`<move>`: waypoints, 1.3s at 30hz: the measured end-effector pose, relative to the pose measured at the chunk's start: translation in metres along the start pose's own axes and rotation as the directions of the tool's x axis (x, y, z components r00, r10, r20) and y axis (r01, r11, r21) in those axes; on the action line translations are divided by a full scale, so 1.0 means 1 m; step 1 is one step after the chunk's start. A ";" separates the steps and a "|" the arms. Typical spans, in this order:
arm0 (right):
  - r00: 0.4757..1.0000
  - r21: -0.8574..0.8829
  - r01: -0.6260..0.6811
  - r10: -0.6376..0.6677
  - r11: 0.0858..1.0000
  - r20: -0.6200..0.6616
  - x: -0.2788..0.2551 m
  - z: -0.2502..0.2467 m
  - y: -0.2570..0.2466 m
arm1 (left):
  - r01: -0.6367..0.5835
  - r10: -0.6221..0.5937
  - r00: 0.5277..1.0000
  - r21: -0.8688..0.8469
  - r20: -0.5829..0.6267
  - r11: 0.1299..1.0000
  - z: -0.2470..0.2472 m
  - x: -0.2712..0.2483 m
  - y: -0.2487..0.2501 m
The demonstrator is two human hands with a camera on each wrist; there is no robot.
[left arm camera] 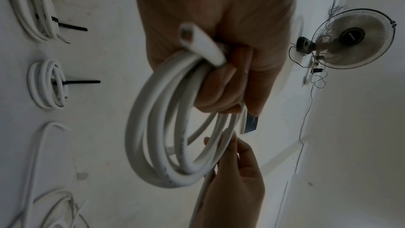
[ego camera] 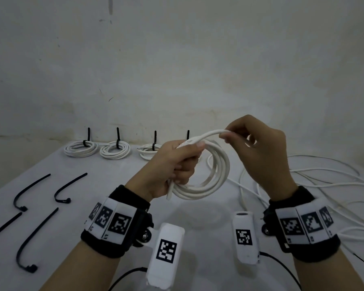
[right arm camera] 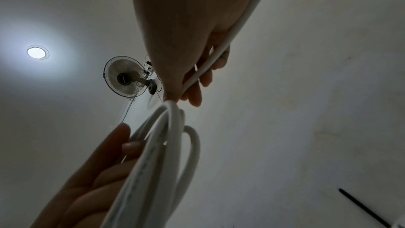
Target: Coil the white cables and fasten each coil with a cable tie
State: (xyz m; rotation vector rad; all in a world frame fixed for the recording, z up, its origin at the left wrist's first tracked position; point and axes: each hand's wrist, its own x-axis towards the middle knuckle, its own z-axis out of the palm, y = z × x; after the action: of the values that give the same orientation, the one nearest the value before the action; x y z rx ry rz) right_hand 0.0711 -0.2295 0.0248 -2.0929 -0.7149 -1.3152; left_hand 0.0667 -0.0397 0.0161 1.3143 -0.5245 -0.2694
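Note:
My left hand (ego camera: 174,164) grips a coil of white cable (ego camera: 216,177) held upright above the table; in the left wrist view the coil (left arm camera: 157,127) hangs below the curled fingers, one cut end sticking out. My right hand (ego camera: 259,150) pinches the cable's loose strand (ego camera: 210,134) just above the coil, thumb and fingertips closed on it. The right wrist view shows that strand (right arm camera: 221,55) running through the right fingers down to the coil (right arm camera: 166,145). Several black cable ties (ego camera: 29,190) lie loose at the left of the table.
Three tied coils (ego camera: 80,148) with upright black ties line the table's far edge by the wall; a fourth tie shows behind my left hand. Loose white cables (ego camera: 315,185) sprawl over the right side. A wall fan (left arm camera: 352,39) hangs on the wall.

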 end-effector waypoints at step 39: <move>0.836 0.733 -0.531 0.404 0.425 0.371 -0.001 0.013 -0.039 | -0.191 0.145 0.973 -0.277 -0.179 0.942 0.005 -0.007 0.016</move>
State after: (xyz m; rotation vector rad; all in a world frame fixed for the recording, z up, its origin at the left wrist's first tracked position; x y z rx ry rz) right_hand 0.0517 -0.1929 0.0256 -1.4106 -0.5580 -0.3520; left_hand 0.0566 -0.0371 0.0312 0.9855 -0.4414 -0.0951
